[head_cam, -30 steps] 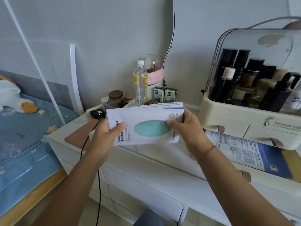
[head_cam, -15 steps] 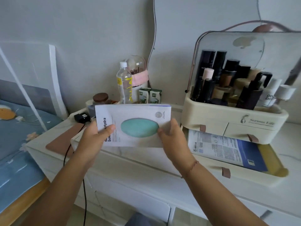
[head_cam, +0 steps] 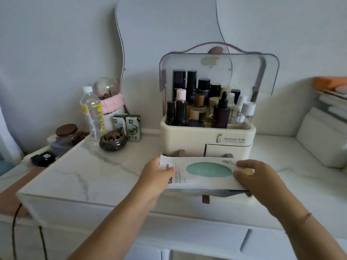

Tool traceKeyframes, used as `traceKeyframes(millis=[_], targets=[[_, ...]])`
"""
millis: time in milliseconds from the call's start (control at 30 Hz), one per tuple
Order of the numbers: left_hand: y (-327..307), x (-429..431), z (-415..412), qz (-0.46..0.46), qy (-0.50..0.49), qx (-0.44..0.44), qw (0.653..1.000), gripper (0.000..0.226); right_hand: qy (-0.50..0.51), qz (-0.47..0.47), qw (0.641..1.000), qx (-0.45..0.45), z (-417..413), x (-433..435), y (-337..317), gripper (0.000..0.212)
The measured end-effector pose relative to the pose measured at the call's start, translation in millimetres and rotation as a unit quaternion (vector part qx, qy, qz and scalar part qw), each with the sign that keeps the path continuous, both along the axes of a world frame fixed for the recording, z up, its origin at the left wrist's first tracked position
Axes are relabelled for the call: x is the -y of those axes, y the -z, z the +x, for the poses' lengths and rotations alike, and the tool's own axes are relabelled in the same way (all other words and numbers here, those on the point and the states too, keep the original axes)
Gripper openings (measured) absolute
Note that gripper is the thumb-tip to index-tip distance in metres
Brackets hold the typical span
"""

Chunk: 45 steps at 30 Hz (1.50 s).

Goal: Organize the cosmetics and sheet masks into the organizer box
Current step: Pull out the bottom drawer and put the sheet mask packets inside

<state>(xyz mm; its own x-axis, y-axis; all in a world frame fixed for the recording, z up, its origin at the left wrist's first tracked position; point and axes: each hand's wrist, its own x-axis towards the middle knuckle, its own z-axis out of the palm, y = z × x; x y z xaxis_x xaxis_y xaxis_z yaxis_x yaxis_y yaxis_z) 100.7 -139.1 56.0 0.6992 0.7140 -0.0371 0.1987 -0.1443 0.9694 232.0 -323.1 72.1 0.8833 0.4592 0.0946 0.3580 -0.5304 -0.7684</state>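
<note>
Now, head view, top: cream plastic organizer box point(head_cam: 189, 136) stands on the white marble-look dresser top point(head_cam: 90, 171), its clear lid raised, dark cosmetic bottles point(head_cam: 199, 102) upright inside.
Masks: white sheet mask packets with a teal oval point(head_cam: 202, 175) lie flat over the box's pulled-out bottom drawer point(head_cam: 221, 197).
Left hand point(head_cam: 156, 178): pinching the stack's left end, thumb on top.
Right hand point(head_cam: 257, 177): clamped on the right end, fingers curled over it.
Beside box: clear water bottle point(head_cam: 92, 111), two green cartons point(head_cam: 127, 127).
</note>
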Motion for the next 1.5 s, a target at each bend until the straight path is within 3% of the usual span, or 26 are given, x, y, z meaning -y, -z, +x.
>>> traceKeyframes(millis=[267,367,500,600,700,833,967,1067,1233,1400,1500], targets=[[-3.2,-1.5,12.4,0.019,0.016,-0.065,0.998,0.013,-0.043,-0.064,0.997,-0.021,16.5,9.9,7.2,0.021],[-1.5,-7.7,31.0,0.110,0.005,-0.118,0.987,0.012,-0.018,-0.064,0.998,0.012,27.1,3.2,6.7,0.022],[4.4,-13.4,44.0,0.291,-0.027,-0.213,0.932,0.028,0.003,-0.073,0.996,0.047,31.8,-6.2,14.1,0.025],[12.2,-10.8,41.0,0.372,-0.065,-0.180,0.908,0.034,-0.026,-0.087,0.992,0.082,24.0,-8.8,25.1,0.022],[18.2,-9.2,32.2,0.470,-0.054,-0.095,0.876,0.040,-0.062,-0.126,0.981,0.137,13.4,-6.9,36.7,0.035],[22.8,-13.1,9.3,0.405,0.104,0.025,0.908,0.042,-0.100,-0.142,0.965,0.197,2.4,5.3,40.9,0.038],[38.0,-17.1,-0.8,0.421,0.140,0.036,0.896,0.024,-0.099,-0.094,0.971,0.198,-0.7,14.4,44.4,0.030],[44.0,-19.0,-4.3,0.440,0.150,0.029,0.885,0.032,-0.133,-0.127,0.963,0.196,1.4,17.0,46.7,0.042],[61.7,-23.0,-9.2,0.408,0.073,0.069,0.907,0.033,-0.095,-0.050,0.967,0.231,9.9,30.3,51.3,0.043],[66.7,-20.5,2.7,0.376,-0.006,0.065,0.924,0.038,-0.046,-0.001,0.978,0.202,23.8,23.6,58.6,0.034],[68.3,-26.9,15.1,0.325,-0.060,0.048,0.942,0.064,-0.023,0.041,0.981,0.189,36.0,14.5,63.6,0.061]])
